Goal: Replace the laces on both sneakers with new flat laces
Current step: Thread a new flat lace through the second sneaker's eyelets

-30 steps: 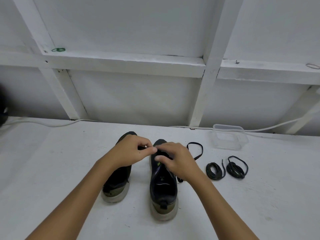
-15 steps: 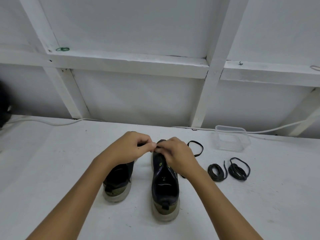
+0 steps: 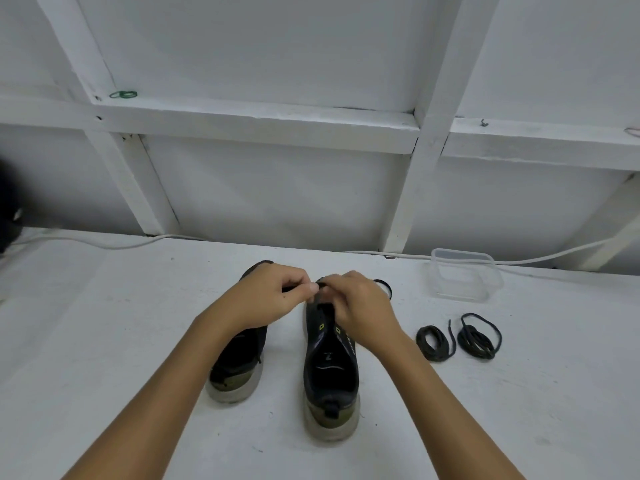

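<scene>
Two black sneakers on the white bench: left sneaker [image 3: 239, 358] untouched, right sneaker [image 3: 330, 368] mid-lacing. Left hand [image 3: 273, 294] and right hand [image 3: 360, 303] pinch a black flat lace [image 3: 386, 287] at its far toe eyelets. Two coiled black laces [image 3: 457, 339] lie right.

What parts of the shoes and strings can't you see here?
- Toe of the right sneaker, head view: both hands cover it, so the lacing there is hidden.
- Front of the left sneaker, head view: the left hand and forearm cover it.
- The lace past the right hand: mostly hidden behind that hand.
- The dark thing at the left edge: cut off and blurred.
</scene>
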{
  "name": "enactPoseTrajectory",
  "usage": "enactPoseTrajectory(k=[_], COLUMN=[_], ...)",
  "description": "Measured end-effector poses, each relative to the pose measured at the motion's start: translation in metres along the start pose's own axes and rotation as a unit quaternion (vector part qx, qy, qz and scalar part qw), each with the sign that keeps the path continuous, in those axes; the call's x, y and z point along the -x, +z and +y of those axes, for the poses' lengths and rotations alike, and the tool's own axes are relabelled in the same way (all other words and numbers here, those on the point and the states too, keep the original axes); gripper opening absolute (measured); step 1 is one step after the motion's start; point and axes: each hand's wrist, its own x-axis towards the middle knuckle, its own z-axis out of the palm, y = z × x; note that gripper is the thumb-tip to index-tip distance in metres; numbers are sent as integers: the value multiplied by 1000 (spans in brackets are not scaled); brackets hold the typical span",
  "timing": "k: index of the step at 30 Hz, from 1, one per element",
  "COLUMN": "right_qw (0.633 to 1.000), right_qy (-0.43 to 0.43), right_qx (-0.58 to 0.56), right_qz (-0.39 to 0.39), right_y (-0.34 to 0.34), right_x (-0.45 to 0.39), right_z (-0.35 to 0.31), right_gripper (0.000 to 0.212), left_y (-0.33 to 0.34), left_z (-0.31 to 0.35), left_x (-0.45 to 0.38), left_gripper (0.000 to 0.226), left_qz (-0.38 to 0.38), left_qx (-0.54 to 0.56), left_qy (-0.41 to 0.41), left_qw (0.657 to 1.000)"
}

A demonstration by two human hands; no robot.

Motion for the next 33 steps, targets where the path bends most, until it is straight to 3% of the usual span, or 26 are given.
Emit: enactPoseTrajectory(k=[3, 5, 12, 15, 19, 22, 25, 27, 30, 33], right_qw=[973, 948, 919, 916, 923, 942, 968, 979, 985, 985], right_qy=[205, 289, 370, 379, 373, 329, 226, 181, 155, 152], right_qx=[-93, -106, -109, -101, -54, -6, -40, -59, -75, -69], right_qz=[59, 74, 83, 80, 70, 64, 100, 69, 14, -44], right_y=[-11, -16, -14, -14, -11, -2, 8, 12, 16, 21], right_x=[-5, -3, -8, -10, -9, 0, 9, 14, 17, 16], right_z=[29, 51, 70, 75, 74, 63, 51, 44, 36, 30], right_gripper=[25, 25, 25, 25, 29, 58, 33, 14, 13, 15], left_y=[-11, -18, -2, 0, 0, 14, 38, 51, 66, 81], left_z=[-8, -17, -34, -39, -39, -34, -29, -26, -23, -24], left_x=[6, 14, 27, 26, 19, 10, -1, -5, -7, -7], left_gripper=[28, 26, 24, 17, 21, 18, 15, 12, 7, 17], left_qz=[7, -5, -140, -125, -43, 53, 139, 177, 206, 220], left_qx=[-3, -10, 52, 47, 55, 97, 245, 303, 346, 335], left_qy=[-30, -60, -170, -202, -213, -205, -230, -237, -242, -255], left_qw=[1000, 998, 974, 970, 974, 972, 932, 906, 882, 880])
